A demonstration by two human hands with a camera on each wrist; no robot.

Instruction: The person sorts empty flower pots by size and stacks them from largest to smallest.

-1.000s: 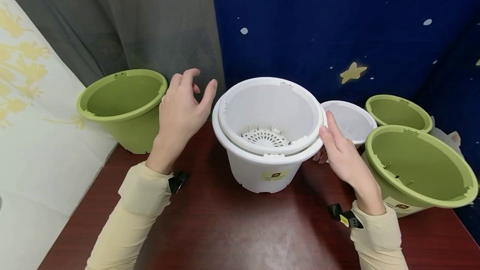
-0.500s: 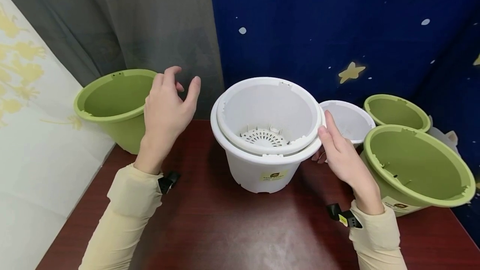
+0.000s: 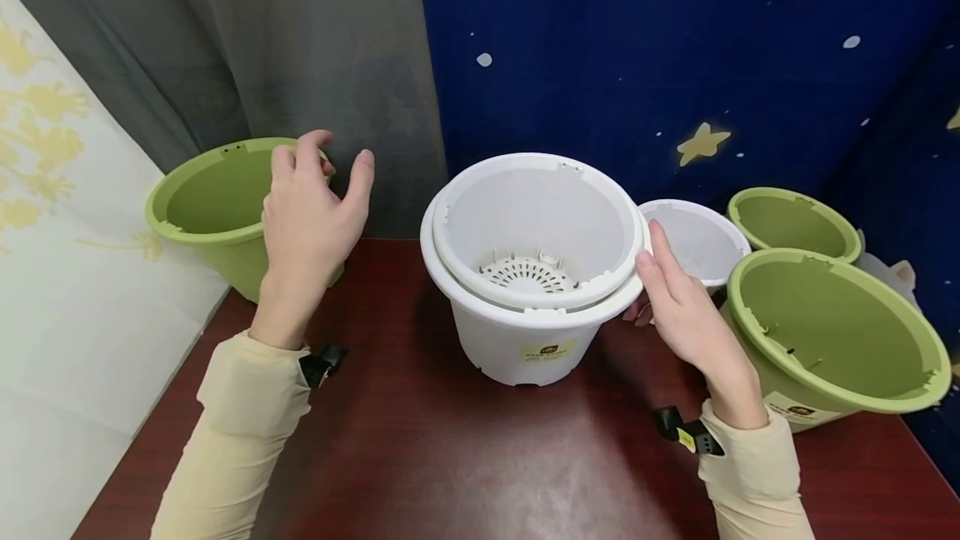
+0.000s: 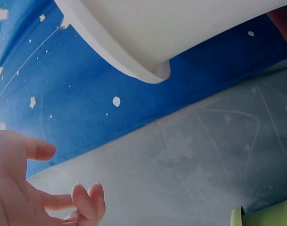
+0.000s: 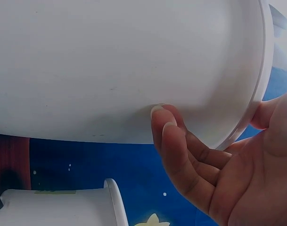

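Observation:
A white flower pot [image 3: 495,340] with a small yellow label stands mid-table, and a second white flower pot [image 3: 540,207] with a slotted bottom sits nested inside it. My right hand [image 3: 690,319] grips the stack at its right rim; in the right wrist view the thumb touches the rim and bent fingertips rest against the white wall [image 5: 110,70]. On the left, my left hand [image 3: 307,219] is in the air before a green flower pot [image 3: 228,261], covering part of it. Its fingers are loosely bent with nothing in them, as the left wrist view also shows.
To the right stand a smaller-looking white pot [image 3: 693,240], a green pot [image 3: 795,227] behind, and a labelled green pot [image 3: 840,394] close to my right forearm. Grey and blue curtains [image 3: 562,65] hang behind the dark red table [image 3: 450,457]; a pale patterned surface borders the left.
My left hand has moved left, away from the white pots and across the front of the left green pot. The right hand stays on the rim, and the pots have not moved.

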